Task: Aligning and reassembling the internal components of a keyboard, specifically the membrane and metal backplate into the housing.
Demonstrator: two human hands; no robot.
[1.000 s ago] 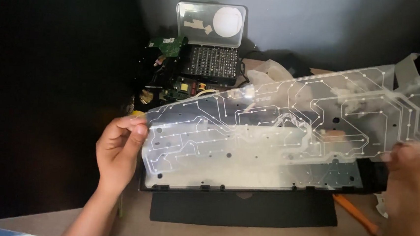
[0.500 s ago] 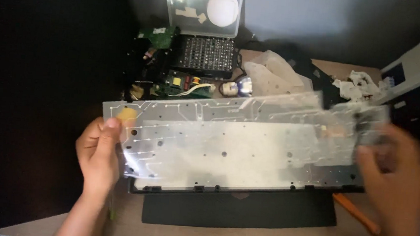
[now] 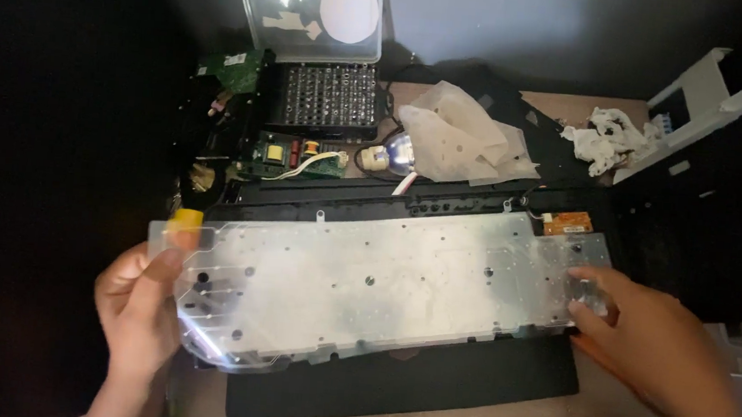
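could crease or tear if pulled unevenly: thin clear membrane sheet (image 3: 365, 286), flexing at the near left corner. stretched flat over the black keyboard base (image 3: 402, 385), between both hands. left hand (image 3: 142, 301) closed on the left edge, thumb on top. right hand (image 3: 657, 350) loosely open, fingertips pressing the right end; pinching or not, cannot tell.

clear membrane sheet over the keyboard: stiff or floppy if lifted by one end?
Probably floppy: the clear membrane sheet is thin film and curls at its lower-left corner by the left hand. Likely very light. The right hand holds the other end, which suggests it needs two-point support.
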